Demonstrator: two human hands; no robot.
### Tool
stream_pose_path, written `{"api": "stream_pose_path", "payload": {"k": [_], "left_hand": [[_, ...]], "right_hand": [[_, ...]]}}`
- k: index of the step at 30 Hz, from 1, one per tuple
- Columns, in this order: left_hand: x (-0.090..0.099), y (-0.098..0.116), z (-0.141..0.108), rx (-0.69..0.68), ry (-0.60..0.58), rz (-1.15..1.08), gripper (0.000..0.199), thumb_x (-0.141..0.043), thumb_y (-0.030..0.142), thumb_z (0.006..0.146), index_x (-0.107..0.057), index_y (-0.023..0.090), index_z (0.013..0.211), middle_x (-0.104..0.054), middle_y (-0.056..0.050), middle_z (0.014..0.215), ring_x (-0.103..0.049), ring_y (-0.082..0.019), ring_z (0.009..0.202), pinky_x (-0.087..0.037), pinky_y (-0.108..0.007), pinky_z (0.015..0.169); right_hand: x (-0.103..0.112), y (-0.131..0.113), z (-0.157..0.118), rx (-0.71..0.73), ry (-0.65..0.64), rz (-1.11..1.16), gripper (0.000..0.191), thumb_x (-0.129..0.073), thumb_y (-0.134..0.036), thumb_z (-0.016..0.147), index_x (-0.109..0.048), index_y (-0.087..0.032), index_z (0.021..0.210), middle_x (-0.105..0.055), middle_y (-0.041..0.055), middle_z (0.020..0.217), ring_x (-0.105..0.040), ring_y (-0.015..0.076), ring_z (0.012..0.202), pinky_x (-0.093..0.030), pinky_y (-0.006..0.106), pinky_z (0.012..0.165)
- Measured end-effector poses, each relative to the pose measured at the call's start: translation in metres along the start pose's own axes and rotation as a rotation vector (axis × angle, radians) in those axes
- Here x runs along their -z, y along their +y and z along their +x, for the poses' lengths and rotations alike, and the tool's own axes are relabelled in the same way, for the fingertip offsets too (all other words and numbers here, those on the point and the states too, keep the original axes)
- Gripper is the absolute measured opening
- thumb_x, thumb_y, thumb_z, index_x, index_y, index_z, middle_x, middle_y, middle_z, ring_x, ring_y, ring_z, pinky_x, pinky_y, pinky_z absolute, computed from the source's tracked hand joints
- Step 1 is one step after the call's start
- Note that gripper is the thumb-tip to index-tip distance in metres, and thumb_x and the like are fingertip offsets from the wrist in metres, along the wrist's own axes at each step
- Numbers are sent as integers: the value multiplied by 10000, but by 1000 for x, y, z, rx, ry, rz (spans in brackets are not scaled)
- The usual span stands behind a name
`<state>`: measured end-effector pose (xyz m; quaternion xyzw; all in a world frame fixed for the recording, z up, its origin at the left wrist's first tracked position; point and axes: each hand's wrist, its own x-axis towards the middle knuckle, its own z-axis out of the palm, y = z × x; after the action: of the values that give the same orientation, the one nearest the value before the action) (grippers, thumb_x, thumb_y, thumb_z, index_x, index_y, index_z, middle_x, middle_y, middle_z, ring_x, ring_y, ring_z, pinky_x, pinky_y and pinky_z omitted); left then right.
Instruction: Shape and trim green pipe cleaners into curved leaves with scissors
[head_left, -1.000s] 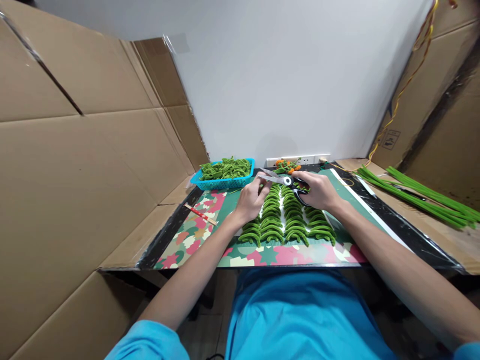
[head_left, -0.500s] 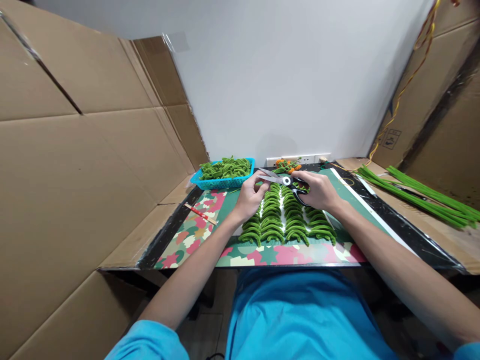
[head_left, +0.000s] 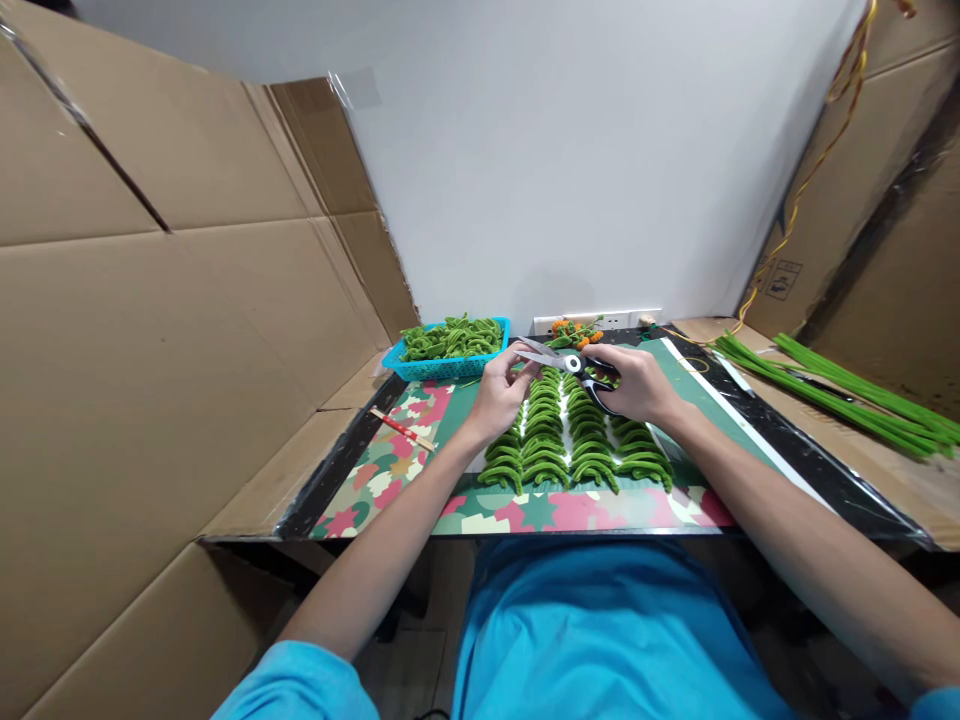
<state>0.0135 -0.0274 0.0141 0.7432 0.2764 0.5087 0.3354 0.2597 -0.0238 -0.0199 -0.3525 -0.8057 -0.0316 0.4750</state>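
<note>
Black-handled steel scissors (head_left: 573, 365), grasped by the right hand (head_left: 636, 383) at twelve o'clock over four laid-out columns of curved fuzzy green strips (head_left: 544, 447), stand parted, cut apparently unfinished, the left hand (head_left: 501, 393)'s grip indiscernible.

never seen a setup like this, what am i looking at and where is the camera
There is no robot here: these are a person's two bare hands. The only view comes from a camera worn on the head, looking forward and down, so the arms reach in from the bottom.

The right hand holds scissors with the blades open. The left hand is at the blade tips; whether it pinches something is too small to tell.

Below the hands, curved green pieces lie in rows over a green mat. Behind and to the left, a blue basket holds a heap of green pieces. A red stick lies at the left, and long green stems lie at the right.
</note>
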Motion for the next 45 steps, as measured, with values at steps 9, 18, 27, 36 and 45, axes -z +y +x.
{"api": "stream_pose_path", "payload": {"k": [9,18,27,36,45], "left_hand": [[2,2,0,13,50,-1,421,-748,593,906,-666,182,951,-614,-4,764,-383,-59,466,-260,-208,397],[1,12,-1,-12,109,34,402,-780,568,882,-689,177,896,-653,-7,764,-408,-66,485,-254,-210,419],[4,5,0,-23,135,32,399,-758,565,901,-678,181,975,-619,6,751,-403,-64,474,-301,-200,422],[3,4,0,-49,160,81,400,-708,581,942,-635,190,980,-623,-9,838,-438,-66,512,-301,-200,435],[2,2,-5,-83,127,170,301,-691,491,974,-656,193,954,-645,-6,832,-557,-109,598,-390,-218,539]], "right_hand": [[11,-17,8,-179,-190,389,354,-791,-409,821,-767,-159,1071,-556,-28,667,-418,113,558,-330,258,511],[18,-20,13,-357,-460,709,409,-842,-510,799,-746,-176,1015,-553,-34,669,-437,119,576,-309,267,525],[11,-17,12,-226,-204,391,478,-857,-413,781,-704,-190,1175,-611,-15,808,-530,158,711,-416,285,651],[5,-17,8,-168,-69,297,390,-815,-395,815,-694,-202,1132,-610,-26,735,-500,141,625,-408,266,597],[2,-21,7,-149,-56,249,349,-795,-395,832,-698,-208,1110,-596,-28,689,-479,140,584,-383,267,566]]}}
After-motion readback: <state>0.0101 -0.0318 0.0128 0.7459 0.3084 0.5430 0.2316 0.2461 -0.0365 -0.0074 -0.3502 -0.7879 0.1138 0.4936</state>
